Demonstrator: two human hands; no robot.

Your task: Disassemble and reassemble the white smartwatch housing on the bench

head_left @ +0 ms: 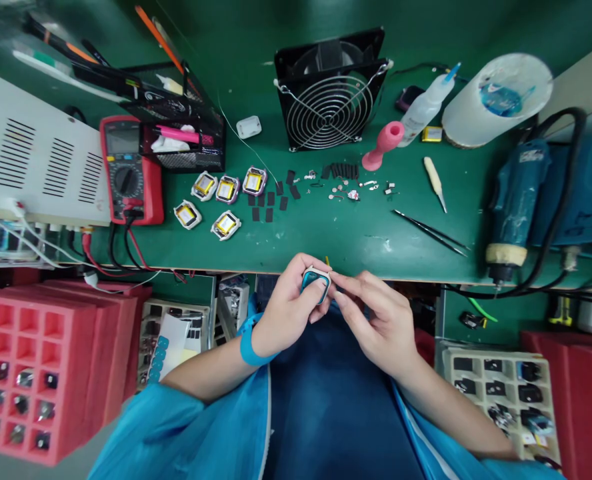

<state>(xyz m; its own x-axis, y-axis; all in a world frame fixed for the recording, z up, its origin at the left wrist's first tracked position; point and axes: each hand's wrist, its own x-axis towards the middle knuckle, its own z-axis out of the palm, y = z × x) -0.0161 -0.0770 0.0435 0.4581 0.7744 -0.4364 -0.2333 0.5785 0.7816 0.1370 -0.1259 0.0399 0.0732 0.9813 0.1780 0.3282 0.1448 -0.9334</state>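
Observation:
My left hand [289, 303] grips a small watch-like case [316, 280] with a teal body and a white rim, just below the front edge of the green bench [326, 233]. My right hand [376, 320] meets it from the right, its fingertips pinched against the case's right edge. A blue band circles my left wrist. Both forearms wear blue sleeves over my lap.
Several open cases with yellow cells [216, 193], black pads and tiny metal parts [346, 190] lie on the bench. Behind them stand a fan [329, 90], a multimeter [129, 170], a mesh basket and a glue bottle [426, 107]. Tweezers [431, 230], a blue power tool [513, 200] and red trays [36, 367] flank me.

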